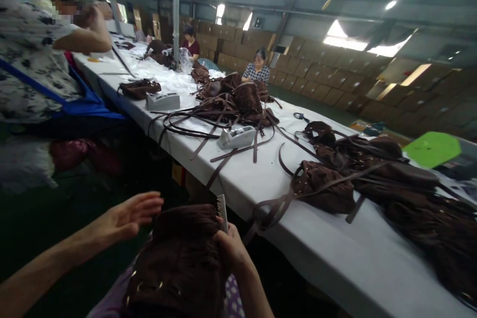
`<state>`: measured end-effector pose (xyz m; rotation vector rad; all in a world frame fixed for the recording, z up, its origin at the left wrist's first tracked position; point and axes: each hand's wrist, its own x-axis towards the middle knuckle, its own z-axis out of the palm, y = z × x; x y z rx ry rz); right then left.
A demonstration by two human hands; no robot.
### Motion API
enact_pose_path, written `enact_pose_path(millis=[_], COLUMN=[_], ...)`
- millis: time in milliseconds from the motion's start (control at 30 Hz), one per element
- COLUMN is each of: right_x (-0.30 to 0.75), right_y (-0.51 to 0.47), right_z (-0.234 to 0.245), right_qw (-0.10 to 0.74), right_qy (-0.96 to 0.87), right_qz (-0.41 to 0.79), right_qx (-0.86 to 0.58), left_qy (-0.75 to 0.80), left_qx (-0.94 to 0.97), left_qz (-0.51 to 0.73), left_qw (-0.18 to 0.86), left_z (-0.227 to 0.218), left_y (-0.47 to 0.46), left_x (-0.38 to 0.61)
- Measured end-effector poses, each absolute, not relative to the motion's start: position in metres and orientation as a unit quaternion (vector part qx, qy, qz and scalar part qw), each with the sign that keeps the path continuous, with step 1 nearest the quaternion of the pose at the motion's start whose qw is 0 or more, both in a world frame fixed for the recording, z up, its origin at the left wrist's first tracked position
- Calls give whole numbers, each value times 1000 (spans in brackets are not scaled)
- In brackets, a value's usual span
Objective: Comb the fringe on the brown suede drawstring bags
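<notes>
A dark brown fabric bag (179,253) with small brass-coloured rings rests on my lap, below the table's edge. My right hand (233,246) is at the bag's right side, closed on a small pale brush (222,212) whose bristles face the bag. The same hand also touches the bag's side; how much of the bag it grips is hidden. My left hand (136,216) is in the air beside the bag's upper left edge, fingers stretched out, with nothing in it.
On the long white table (246,194) lie a brown bag with straps (324,186), a heap of brown bags (238,99) and two grey tape dispensers (236,136) (163,101). A co-worker (33,59) stands at the left; others sit beyond. Stacked cartons (316,72) line the back.
</notes>
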<state>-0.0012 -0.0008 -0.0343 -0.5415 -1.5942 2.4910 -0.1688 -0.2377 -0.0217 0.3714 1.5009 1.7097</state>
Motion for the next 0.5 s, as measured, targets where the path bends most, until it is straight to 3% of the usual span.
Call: enact_pose_path(millis=[133,300,500], right_x=[5,17,0], right_y=[2,11,37], right_z=[-33,-42,-58], right_qw=[47,57,115], right_qy=[-520,-537,-567], right_qz=[838,822,768], right_qx=[-159,-180,-275], left_qy=[718,727,778], left_qx=[367,429,417], left_qz=[453,399,357], left_qw=[381,358,306], left_z=[-32,-46,29], left_y=[-212,-178,-151], left_x=[-190,-172,-173])
